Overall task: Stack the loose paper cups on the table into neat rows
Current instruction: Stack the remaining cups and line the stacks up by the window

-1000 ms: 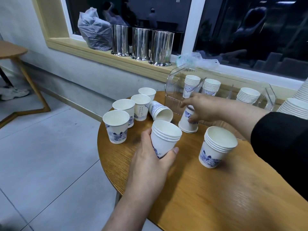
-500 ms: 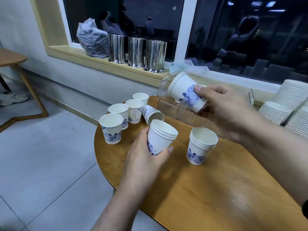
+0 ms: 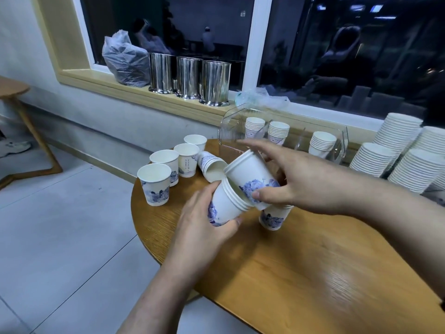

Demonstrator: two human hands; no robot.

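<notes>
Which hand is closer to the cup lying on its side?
Right. The right hand reaches just beside the tipped cup; the left hand grips a cup stack nearer the person.

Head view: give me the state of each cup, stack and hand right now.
Left hand: grips a short nested stack, tilted.
Right hand: holds a single cup, its base entering that stack.
Stack under the right hand: upright on the table.
Four loose cups: upright, empty.
Tipped cups: on their side.
Clear box: holds three short stacks.
Tall stacks: upright, far right.
</notes>
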